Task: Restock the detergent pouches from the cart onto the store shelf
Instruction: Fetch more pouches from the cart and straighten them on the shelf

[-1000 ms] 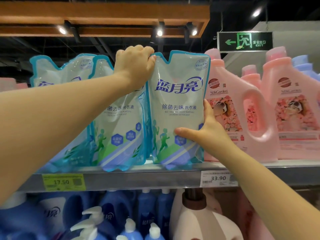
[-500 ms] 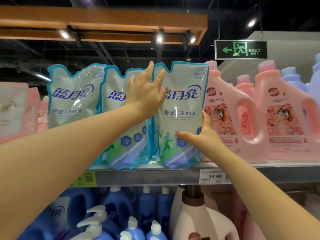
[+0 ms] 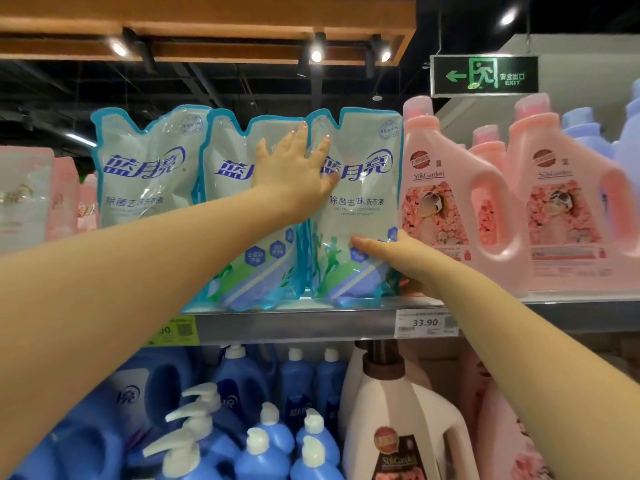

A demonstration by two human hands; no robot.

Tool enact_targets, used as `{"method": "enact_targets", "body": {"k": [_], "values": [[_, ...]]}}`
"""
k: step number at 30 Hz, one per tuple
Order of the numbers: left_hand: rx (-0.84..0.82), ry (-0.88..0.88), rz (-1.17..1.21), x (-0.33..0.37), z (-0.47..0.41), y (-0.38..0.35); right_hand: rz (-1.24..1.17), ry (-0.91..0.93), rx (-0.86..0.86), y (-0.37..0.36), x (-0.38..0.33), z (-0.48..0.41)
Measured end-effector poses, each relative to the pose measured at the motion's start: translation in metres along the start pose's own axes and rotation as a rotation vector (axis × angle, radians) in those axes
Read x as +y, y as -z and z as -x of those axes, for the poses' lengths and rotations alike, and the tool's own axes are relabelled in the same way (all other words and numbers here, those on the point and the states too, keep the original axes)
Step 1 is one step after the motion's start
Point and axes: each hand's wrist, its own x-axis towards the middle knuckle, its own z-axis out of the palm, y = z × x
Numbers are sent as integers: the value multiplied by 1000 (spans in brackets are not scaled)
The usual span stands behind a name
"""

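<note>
Three blue-and-white detergent pouches stand upright in a row on the metal shelf. My left hand lies flat with straight fingers across the upper fronts of the middle pouch and the right pouch. My right hand grips the lower right corner of the right pouch, thumb on its front, fingers behind its edge. The left pouch stands free of both hands. The cart is out of view.
Pink SilkGarden jugs stand tight against the right pouch's right side. Pink pouches fill the shelf's far left. Blue pump bottles and a white-and-brown jug sit on the shelf below. Price tags line the shelf edge.
My left hand let go of the pouch tops and now lies flat and open on the pouch fronts. My right hand stays at the right pouch's lower corner. The view has shifted left.
</note>
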Motion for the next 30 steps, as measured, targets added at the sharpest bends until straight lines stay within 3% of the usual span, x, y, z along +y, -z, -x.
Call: {"method": "enact_targets", "body": {"k": [5,11,15,21,30], "values": [[-23,-61,-64,4,4,-6,74,-27,5,-1,-4,-1],[22,-102,-35,4,7,3,-76,27,-95,4,0,9],[37,-147,-10,6,10,0,-171,-10,-74,6,1,9],[52,-196,-44,12,21,-10,33,82,12,-1,-1,11],[165,-192,-32,8,13,-5,65,81,-25,8,1,12]]}}
